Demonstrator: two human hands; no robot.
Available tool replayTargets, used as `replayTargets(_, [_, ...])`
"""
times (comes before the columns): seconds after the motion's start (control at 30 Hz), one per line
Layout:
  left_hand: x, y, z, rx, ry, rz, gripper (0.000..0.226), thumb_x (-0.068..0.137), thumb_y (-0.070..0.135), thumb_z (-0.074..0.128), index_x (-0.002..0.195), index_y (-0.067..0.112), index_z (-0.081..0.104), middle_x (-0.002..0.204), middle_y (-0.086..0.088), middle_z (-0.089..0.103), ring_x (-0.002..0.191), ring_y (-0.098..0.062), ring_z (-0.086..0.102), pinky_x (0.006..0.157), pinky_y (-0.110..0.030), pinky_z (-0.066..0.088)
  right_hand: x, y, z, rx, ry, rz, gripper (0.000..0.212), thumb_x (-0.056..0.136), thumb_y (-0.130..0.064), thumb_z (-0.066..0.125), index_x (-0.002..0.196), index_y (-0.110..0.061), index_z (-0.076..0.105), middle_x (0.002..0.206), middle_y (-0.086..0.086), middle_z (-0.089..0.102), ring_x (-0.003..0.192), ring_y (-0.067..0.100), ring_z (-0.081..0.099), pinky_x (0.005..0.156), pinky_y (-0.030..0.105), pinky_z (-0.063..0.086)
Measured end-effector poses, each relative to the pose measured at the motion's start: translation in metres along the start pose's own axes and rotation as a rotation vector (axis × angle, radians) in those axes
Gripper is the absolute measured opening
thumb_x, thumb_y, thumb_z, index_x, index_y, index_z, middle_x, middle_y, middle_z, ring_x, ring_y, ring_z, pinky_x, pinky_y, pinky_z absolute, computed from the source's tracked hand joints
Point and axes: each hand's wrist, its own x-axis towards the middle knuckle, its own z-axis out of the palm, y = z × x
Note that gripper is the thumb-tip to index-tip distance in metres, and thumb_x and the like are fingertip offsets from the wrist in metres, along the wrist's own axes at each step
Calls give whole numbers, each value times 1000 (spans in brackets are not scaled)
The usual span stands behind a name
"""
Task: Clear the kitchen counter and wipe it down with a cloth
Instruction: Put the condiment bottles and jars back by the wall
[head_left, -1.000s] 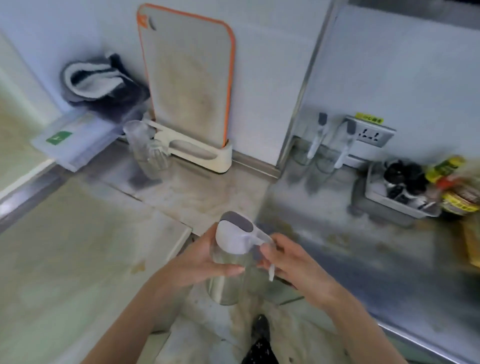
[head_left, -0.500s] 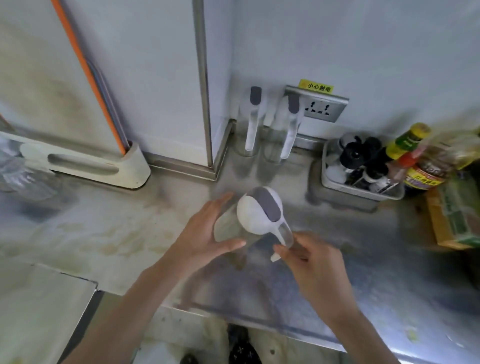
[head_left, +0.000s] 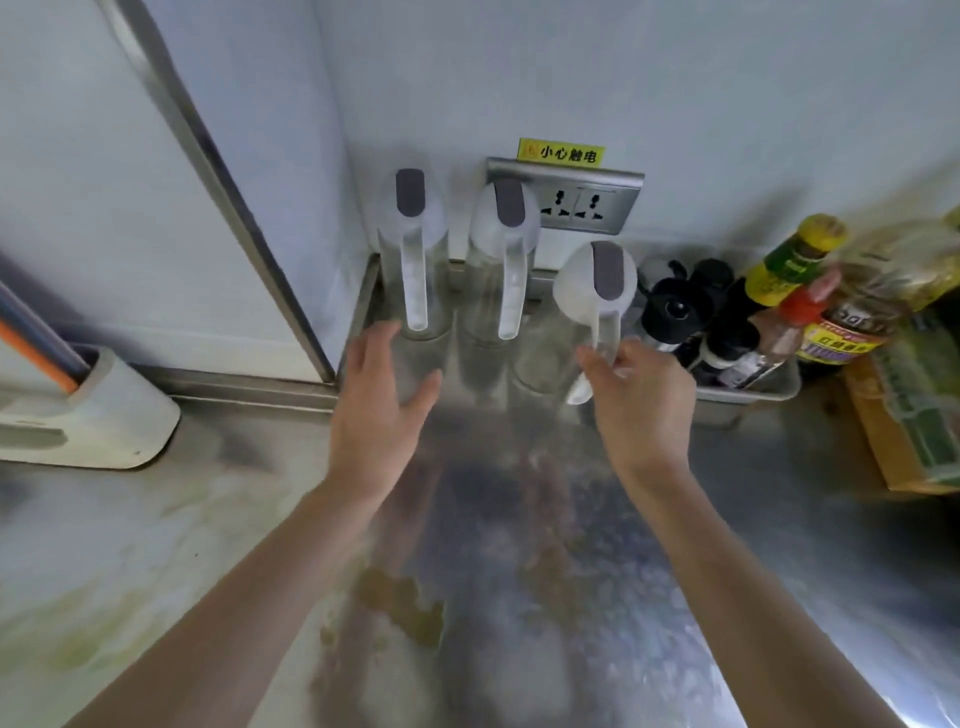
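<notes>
A clear glass jug (head_left: 592, 312) with a white lid and handle stands on the steel counter (head_left: 519, 545) near the back wall. My right hand (head_left: 641, 405) grips its handle. Two matching jugs (head_left: 410, 260) (head_left: 504, 265) stand to its left against the wall. My left hand (head_left: 382, 415) hovers open, fingers spread, in front of the leftmost jug and touches nothing. A brown stain (head_left: 400, 603) lies on the counter between my forearms.
A tray of dark-capped bottles (head_left: 748, 387) sits right of the jugs, with sauce and oil bottles (head_left: 841, 306) and a cardboard box (head_left: 904, 447) beyond. A wall socket (head_left: 582, 205) is behind the jugs. The white cutting-board stand (head_left: 93, 421) is at the left.
The jug was carried from mid-counter to the back wall and now stands beside the other two. My left hand let go of its body and opened; the view swung right.
</notes>
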Motion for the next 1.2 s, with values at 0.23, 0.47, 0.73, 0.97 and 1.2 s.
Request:
replayTargets(0.23, [52,35,7,84,153,-57,70,89,31,57,145,25,16,137,-4,45,111,-26,55,92,-42,43,54,-5,18,-105,26,7,42,89,-38,55,55,-25,36,57,-6,41,62,21,45,58,28,31])
replayTargets(0.47, [73,28,14,242,191,-112,63,94,22,50,144,33,14,103,-11,64,90,-35,60,80,-44,44,73,-1,26,-134,35,-36,37,88,-41,56,61,-19,44,63,-1,48,63,24,48,59,31,36])
replayTargets(0.73, [65,28,5,246,158,-94,69,90,29,57,145,23,16,128,-11,49,109,-32,53,85,-47,45,65,-2,22,-183,0,-69,40,89,-46,55,97,-7,54,94,11,64,88,33,58,71,39,45])
replayTargets(0.97, [42,73,38,134,167,154,51,86,38,59,127,12,43,125,-7,47,97,-23,60,63,-39,52,52,9,25,-36,9,-135,34,87,-26,62,115,-10,51,94,10,65,86,29,62,71,37,49])
replayTargets(1.2, [57,81,62,216,107,65,67,89,24,57,145,21,21,139,-6,37,113,-25,53,76,-40,51,51,11,27,-119,38,-180,33,92,-19,56,122,-8,49,80,11,61,78,32,61,63,35,46])
